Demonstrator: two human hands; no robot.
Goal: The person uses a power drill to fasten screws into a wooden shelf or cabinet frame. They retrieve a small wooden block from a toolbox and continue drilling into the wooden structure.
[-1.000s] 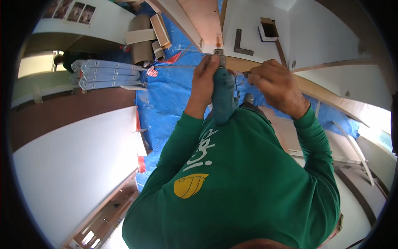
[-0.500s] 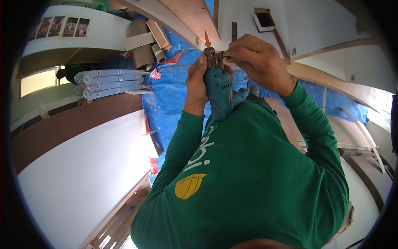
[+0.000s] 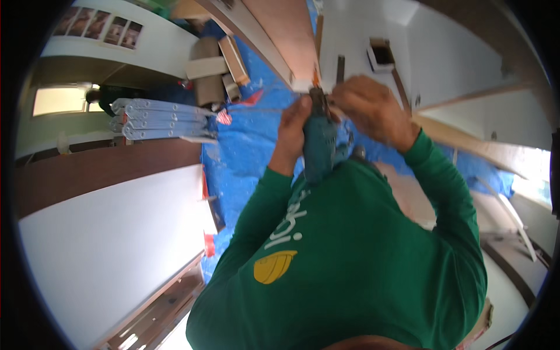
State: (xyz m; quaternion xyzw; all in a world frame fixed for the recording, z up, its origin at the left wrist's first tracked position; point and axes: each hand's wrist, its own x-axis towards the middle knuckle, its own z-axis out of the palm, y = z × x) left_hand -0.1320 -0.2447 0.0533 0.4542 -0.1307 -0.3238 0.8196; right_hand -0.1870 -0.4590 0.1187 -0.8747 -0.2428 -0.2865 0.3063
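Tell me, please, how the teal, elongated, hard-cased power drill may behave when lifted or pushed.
The teal drill probably feels stiff, since its casing looks rigid; likely heavy, being bulky; perhaps apt to tip, being elongated.

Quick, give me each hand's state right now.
Left hand: closed, holding the teal drill near its chuck.
Right hand: fingers bent beside the chuck, blurred; whether it is shut on anything cannot be told.
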